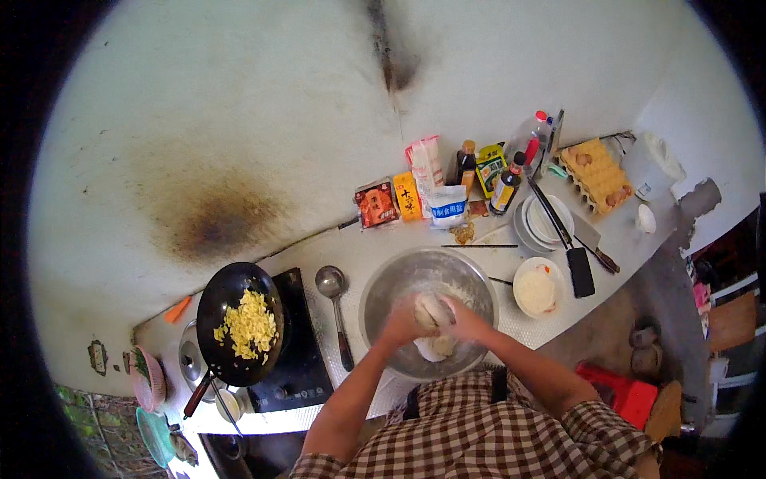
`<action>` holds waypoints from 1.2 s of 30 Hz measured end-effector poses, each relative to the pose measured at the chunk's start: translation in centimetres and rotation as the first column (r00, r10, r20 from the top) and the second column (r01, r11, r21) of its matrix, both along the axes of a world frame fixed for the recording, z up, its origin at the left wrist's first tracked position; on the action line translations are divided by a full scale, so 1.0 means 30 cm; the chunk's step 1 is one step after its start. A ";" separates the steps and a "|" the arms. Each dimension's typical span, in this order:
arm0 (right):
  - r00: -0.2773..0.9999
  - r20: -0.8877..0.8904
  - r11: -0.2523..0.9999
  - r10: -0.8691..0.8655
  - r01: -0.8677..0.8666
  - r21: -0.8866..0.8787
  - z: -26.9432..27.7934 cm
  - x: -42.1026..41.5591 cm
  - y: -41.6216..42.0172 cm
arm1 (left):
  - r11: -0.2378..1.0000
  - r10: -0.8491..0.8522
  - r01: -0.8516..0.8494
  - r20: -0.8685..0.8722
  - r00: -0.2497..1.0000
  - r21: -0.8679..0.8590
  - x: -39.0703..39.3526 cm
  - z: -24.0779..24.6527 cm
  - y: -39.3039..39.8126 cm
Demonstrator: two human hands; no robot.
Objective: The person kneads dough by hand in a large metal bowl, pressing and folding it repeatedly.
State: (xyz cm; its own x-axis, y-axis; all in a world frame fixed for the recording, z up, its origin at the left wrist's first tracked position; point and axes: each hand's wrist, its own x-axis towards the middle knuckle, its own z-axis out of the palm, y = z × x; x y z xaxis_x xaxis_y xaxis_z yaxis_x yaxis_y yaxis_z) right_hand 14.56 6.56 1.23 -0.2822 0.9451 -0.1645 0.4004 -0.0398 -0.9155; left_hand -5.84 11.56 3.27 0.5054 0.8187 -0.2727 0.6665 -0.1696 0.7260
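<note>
Both hands are inside a large stainless steel mixing bowl (372, 299) on the counter in front of me. My left hand (404, 320) grips a pale lump of dough (428, 311) from its left side. On the lump's other side, my right hand (465, 322) presses against it with curled fingers. Motion blurs the fingertips, so their exact placement is unclear. Below the hands, more of the whitish dough (435, 348) rests on the bowl's bottom. Dry flour clings to the inner wall.
Left of the bowl lie a steel ladle (331, 281) and a black induction cooker (302, 353). A wok (206, 323) holds scrambled egg (248, 326). To the right are a bowl of flour (535, 292), stacked plates (547, 218), a cleaver (586, 233) and an egg tray (598, 173). Seasoning bottles (507, 185) line the wall.
</note>
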 end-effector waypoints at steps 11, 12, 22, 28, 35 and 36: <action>0.879 0.473 0.939 -0.067 -0.105 0.328 -0.027 -0.015 -0.184 | 0.909 -0.154 0.296 -0.422 0.893 0.293 0.053 -0.046 -0.263; 0.852 0.516 0.927 -0.085 -0.123 0.354 -0.061 -0.011 -0.167 | 0.906 -0.139 0.293 -0.438 0.888 0.306 0.059 -0.092 -0.242; 0.704 0.703 0.977 -0.100 -0.064 0.203 -0.156 0.012 0.063 | 0.940 -0.016 0.210 -0.579 0.815 0.269 0.170 -0.209 -0.011; 0.780 0.626 0.998 -0.014 -0.027 0.056 -0.104 0.011 0.144 | 1.000 0.007 -0.010 -0.449 0.894 -0.004 0.190 -0.133 0.110; 0.940 0.321 0.917 0.119 -0.228 0.326 0.088 0.030 -0.057 | 0.960 -0.279 0.279 0.000 0.960 0.035 -0.051 -0.215 0.172; 0.945 0.296 0.924 0.139 -0.232 0.305 0.121 0.048 -0.090 | 0.928 -0.343 0.348 -0.064 0.937 0.131 -0.038 -0.166 0.129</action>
State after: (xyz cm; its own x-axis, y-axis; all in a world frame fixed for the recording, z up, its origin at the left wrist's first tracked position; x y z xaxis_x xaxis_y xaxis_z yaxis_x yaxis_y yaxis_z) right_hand 15.99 3.88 4.86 -0.4477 0.8925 0.0556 0.5989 0.3454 -0.7225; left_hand -7.00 15.44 -1.70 0.7550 0.6262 -0.1947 0.5760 -0.4913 0.6534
